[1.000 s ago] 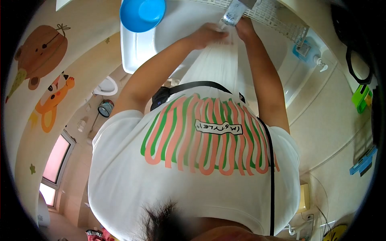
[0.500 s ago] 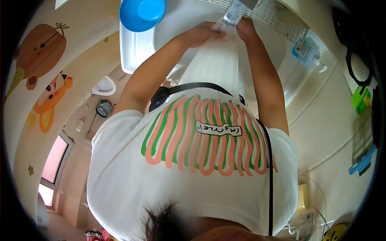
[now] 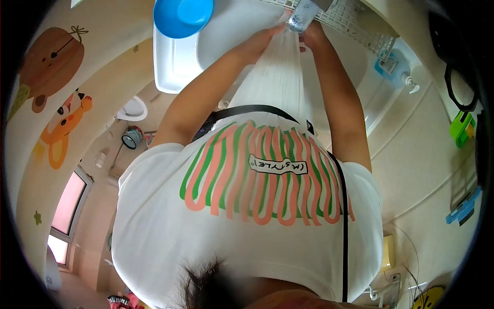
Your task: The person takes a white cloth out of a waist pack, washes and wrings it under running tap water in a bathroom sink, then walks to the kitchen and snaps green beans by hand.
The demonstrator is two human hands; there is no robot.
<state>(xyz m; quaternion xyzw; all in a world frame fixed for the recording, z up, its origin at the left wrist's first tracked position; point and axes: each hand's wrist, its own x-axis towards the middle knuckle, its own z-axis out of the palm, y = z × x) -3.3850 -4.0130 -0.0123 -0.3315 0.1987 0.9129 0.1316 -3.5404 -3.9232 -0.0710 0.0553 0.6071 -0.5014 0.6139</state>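
White pleated-looking cloth (image 3: 270, 77) stretches from my waist up to the metal tap (image 3: 302, 15) over the white basin (image 3: 226, 26). My left hand (image 3: 265, 40) is closed at the cloth's upper left edge, beside the tap. On the other side, my right hand (image 3: 312, 37) is curled at the cloth's upper right edge, just below the spout. The tap and the cloth hide part of the fingers. Whether water is running over the cloth is hard to make out.
A blue bowl (image 3: 183, 18) stands at the basin's left corner. Behind the tap is a white wire rack (image 3: 355, 33). A blue pump bottle (image 3: 393, 67) stands at the right. A green clip-like item (image 3: 461, 127) and a blue one (image 3: 464, 207) are along the right wall.
My left hand has drawn back slightly from across the cloth to its left edge. Fingertips of my right hand now show below the tap.
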